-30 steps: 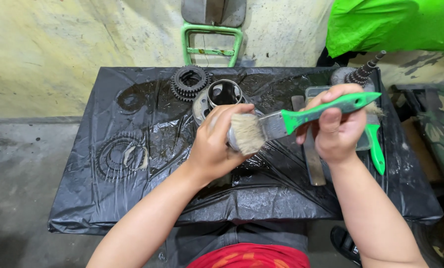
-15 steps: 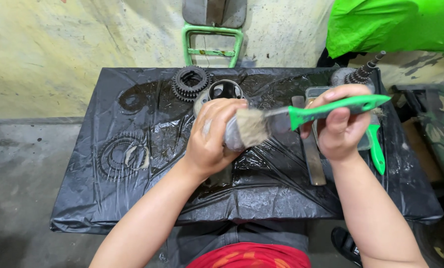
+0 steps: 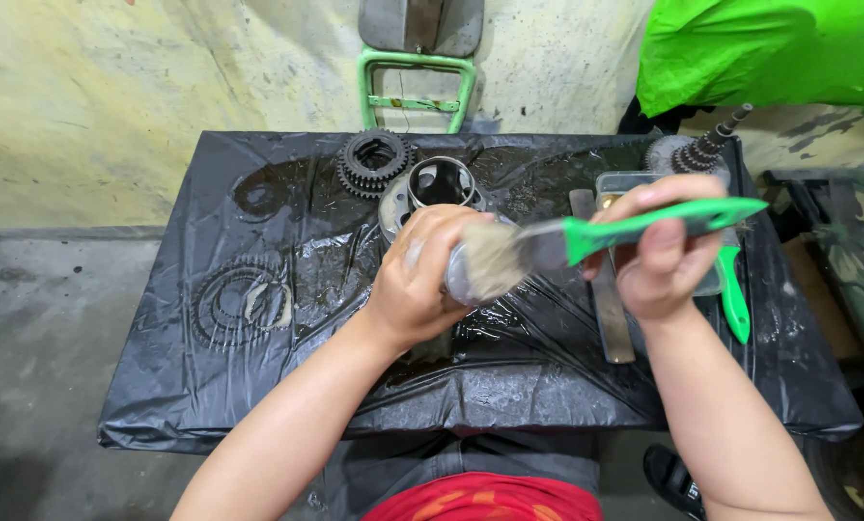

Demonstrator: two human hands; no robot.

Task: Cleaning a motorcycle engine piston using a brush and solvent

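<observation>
1. Right hand (image 3: pixel 659 256) is closed around the green handle of a paintbrush (image 3: pixel 586 239), thumb on top and fingers curled beneath.
2. Left hand (image 3: pixel 422 275) is wrapped around a small grey metal part (image 3: pixel 454 280); only one end of the part shows past the fingers, so its full shape cannot be told.
3. Key relation: the paintbrush lies with its long axis roughly level, running from the handle at the person's right to the bristles at the left. The bristles touch the exposed end of the metal part, so the part sits directly to the left of the right hand, between the two hands. Both hands are held above the table, near its middle.
4. Below the right hand, a flat metal bar (image 3: pixel 608 299) lies lengthwise on the table, with a second green-handled tool (image 3: pixel 733 304) just beside it and a clear tray (image 3: pixel 615 183) behind.
5. Farther back stand a metal ring housing (image 3: pixel 440 181), a dark gear (image 3: pixel 374 159) and a geared shaft (image 3: pixel 693 152).
6. The table (image 3: pixel 258 386) is covered in wet black plastic sheeting.
7. Beyond it are a stained wall, a green metal frame (image 3: pixel 418 82) and a green cloth (image 3: pixel 770 53).
</observation>
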